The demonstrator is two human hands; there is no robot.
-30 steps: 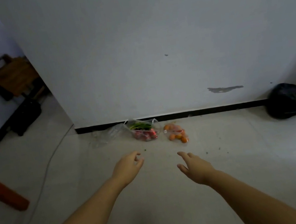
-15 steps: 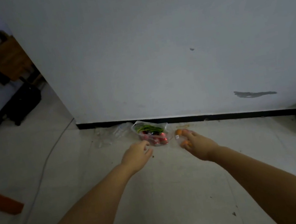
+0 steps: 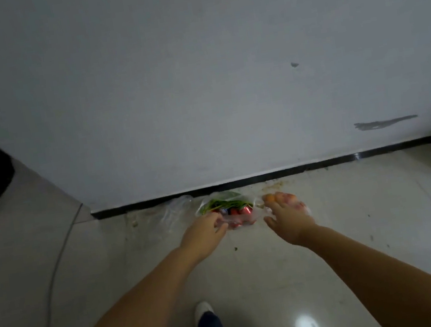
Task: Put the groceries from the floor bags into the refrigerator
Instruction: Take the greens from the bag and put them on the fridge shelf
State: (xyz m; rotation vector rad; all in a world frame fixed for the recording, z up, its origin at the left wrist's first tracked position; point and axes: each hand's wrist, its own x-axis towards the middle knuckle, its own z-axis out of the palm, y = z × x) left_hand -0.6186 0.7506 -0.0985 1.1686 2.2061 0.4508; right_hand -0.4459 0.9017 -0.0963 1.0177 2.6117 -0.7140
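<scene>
Now, vegetable bag [image 3: 230, 211] between hands, left hand [image 3: 202, 235] touching, right hand [image 3: 286, 217] over oranges [image 3: 270, 198]

Both your hands at the floor bags by the wall.
Your left hand [image 3: 204, 233] touches the vegetable bag [image 3: 226, 209]; your right hand [image 3: 286, 215] covers the orange bag [image 3: 270, 198].

We can read no words or numbers here, not on the bags [image 3: 232, 211] and not on the wall [image 3: 196, 82].

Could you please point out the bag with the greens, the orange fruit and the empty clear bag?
bag with the greens [image 3: 225, 207], head view, on the leaves.
orange fruit [image 3: 269, 198], head view, on its left piece.
empty clear bag [image 3: 165, 218], head view, on the crumpled film.
</scene>
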